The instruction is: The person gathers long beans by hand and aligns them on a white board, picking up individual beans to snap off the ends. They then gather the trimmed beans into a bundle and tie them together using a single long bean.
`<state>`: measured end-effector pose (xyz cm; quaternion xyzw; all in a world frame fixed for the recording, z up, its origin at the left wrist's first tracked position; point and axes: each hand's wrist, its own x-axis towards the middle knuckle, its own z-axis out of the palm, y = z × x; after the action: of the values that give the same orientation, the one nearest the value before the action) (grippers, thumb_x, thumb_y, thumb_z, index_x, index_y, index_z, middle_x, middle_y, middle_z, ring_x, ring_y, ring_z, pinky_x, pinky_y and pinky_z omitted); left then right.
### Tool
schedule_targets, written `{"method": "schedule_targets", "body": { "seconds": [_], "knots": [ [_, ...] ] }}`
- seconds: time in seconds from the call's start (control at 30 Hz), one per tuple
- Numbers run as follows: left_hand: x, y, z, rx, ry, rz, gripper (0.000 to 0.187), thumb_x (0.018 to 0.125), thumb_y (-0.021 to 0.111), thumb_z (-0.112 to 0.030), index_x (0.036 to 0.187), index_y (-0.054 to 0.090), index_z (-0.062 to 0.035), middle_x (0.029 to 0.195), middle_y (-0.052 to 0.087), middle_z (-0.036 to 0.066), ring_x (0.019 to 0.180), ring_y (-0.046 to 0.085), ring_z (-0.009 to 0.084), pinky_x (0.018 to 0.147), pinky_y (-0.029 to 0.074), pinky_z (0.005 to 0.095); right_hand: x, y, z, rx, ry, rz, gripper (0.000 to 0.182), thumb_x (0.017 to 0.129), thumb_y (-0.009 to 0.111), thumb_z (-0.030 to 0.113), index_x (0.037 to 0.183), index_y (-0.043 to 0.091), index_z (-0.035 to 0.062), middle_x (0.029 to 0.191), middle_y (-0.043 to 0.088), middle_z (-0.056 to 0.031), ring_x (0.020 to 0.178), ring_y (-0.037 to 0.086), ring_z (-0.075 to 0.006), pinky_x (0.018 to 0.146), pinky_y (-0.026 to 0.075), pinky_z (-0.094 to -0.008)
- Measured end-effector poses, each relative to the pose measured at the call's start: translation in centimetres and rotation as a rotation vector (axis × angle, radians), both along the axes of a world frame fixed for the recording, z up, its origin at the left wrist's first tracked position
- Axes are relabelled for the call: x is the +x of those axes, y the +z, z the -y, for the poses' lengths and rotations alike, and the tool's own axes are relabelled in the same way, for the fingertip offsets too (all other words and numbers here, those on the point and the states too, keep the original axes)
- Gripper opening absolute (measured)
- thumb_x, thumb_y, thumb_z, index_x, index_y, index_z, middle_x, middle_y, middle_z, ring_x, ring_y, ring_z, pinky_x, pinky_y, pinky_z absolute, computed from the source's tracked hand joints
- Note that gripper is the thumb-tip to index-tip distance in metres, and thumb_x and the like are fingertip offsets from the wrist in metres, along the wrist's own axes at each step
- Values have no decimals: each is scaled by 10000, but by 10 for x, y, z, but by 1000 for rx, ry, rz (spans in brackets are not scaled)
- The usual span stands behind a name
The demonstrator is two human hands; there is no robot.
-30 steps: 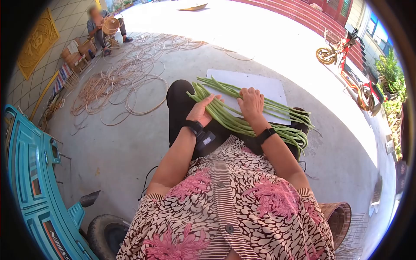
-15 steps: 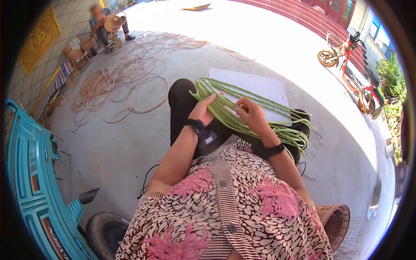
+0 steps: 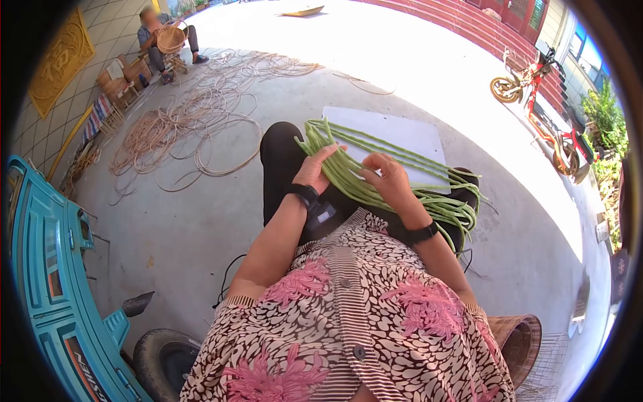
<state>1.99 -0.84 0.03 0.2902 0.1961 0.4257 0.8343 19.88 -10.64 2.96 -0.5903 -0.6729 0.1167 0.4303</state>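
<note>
A bundle of long green beans [image 3: 348,175] lies across my lap, its far ends fanned out at the upper left and its tails curling over my right knee. My left hand [image 3: 316,170] is wrapped round the bundle near its left end, thumb on top. Just to the right, my right hand [image 3: 390,181] is held over the middle of the beans with thumb and fingers pinched together; what is between the fingertips is too small to make out. A few beans lie apart along a white board [image 3: 402,132] beyond the bundle.
Loose coils of cane [image 3: 164,130] spread over the concrete floor at the left. A seated person [image 3: 161,40] holds a woven basket [image 3: 171,40] farther back. A teal vehicle [image 3: 50,268] stands at my left, a wicker basket [image 3: 526,342] at my right, and a red motorbike [image 3: 536,107] beyond.
My right hand's fingers have curled in closer and shifted slightly. The left hand keeps its hold on the beans. The distant person's basket has tilted and moved a little lower.
</note>
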Motion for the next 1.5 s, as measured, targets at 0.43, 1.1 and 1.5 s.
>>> {"method": "schedule_targets", "body": {
  "seconds": [0.43,1.1,1.5],
  "knots": [
    [2,5,4,43,41,74,356,881,603,-65,1225,512,-75,1165,638,115,989,609,203,902,498,385,5,35,28,-156,122,210,144,765,672,156,798,592,40,666,549,-97,616,534,-203,602,439,-339],
    [-1,-2,-2,17,-2,123,345,894,600,-83,1233,536,-70,1157,633,62,1025,604,180,914,502,375,5,40,33,-165,182,365,604,832,641,475,1240,566,37,1245,563,-209,1200,493,-354,1008,377,-415],
    [-2,5,4,98,-26,84,400,882,643,-106,1258,507,-82,1095,589,42,1038,579,204,941,475,366,-31,33,-8,-431,139,509,626,874,584,468,1230,485,-38,1084,616,-235,1060,578,-375,855,458,-473]
  ]
}}
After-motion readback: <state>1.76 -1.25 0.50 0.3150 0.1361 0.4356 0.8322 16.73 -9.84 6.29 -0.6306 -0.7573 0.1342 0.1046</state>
